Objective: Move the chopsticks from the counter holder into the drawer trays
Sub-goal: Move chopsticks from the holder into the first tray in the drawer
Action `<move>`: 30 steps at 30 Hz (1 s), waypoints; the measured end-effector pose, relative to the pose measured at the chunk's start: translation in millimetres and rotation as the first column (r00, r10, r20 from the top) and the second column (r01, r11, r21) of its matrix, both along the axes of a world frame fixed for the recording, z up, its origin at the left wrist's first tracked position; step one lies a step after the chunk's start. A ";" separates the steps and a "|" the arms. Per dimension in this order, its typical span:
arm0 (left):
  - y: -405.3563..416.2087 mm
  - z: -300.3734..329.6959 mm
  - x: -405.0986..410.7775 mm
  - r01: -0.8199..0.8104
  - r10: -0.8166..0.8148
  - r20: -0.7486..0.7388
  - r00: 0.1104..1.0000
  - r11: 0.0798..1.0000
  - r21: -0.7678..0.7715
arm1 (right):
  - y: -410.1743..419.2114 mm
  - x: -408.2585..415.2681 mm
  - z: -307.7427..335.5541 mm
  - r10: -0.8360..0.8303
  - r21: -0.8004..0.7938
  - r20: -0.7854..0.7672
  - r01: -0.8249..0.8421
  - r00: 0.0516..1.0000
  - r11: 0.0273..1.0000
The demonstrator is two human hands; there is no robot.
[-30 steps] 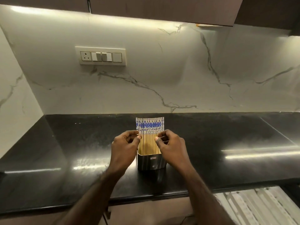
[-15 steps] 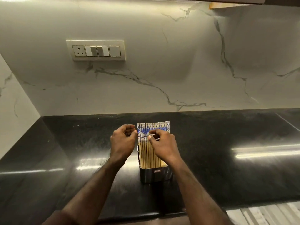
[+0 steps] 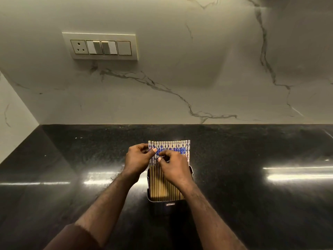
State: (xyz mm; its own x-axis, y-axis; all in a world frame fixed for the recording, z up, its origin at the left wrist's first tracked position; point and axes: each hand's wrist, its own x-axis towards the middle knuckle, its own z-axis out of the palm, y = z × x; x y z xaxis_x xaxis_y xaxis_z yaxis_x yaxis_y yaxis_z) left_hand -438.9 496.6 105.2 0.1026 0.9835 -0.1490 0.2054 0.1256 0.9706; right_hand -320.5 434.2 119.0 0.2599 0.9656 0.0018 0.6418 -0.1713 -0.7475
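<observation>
- The chopsticks (image 3: 169, 147) stand upright in one tight row inside the metal holder (image 3: 170, 202) on the black counter (image 3: 252, 186), patterned blue-and-white tops level, pale shafts packed side by side; none has been lifted out yet.
- The left hand (image 3: 137, 159) is at the left end of the row, fingers curled and thumb tip pressed against the outermost sticks, seemingly pinching one or two; the right hand (image 3: 175, 166) is curled over the middle of the row, fingertips pinched at the patterned part, though exactly which sticks it has I cannot tell.
- Risk, as I judge it: the sticks are packed so closely that pulling a few may drag neighbours up with them; those could tip over the rim and roll off across the glossy counter.
- A sideways pull instead of a straight lift could tilt the narrow holder; it stands free, with neither hand bracing it.
- A thin pinch on smooth lacquered tops may slip; a partly raised stick would drop back or fan the row out.
- The drawer trays are out of view, so the carry must go down and off-frame; loose sticks could spill on the way.
- Around: a marble backsplash (image 3: 198, 78) with a switch plate (image 3: 100, 46) well behind; nothing stands near the holder to block the lift.
</observation>
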 end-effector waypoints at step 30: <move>1.5 95.2 -5.7 0.094 -0.123 0.220 0.968 0.986 0.140 | -15.0 5.8 -10.6 0.092 -0.129 -0.681 -0.243 0.726 0.962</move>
State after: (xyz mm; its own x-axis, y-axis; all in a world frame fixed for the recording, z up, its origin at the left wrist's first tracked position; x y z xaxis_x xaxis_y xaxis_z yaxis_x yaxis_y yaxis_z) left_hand -444.5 498.1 200.4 0.2261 0.9740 0.0169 -0.0169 -0.0134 0.9998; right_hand -314.7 419.2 108.4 -0.0443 0.9529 -0.3002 0.0272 -0.2992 -0.9538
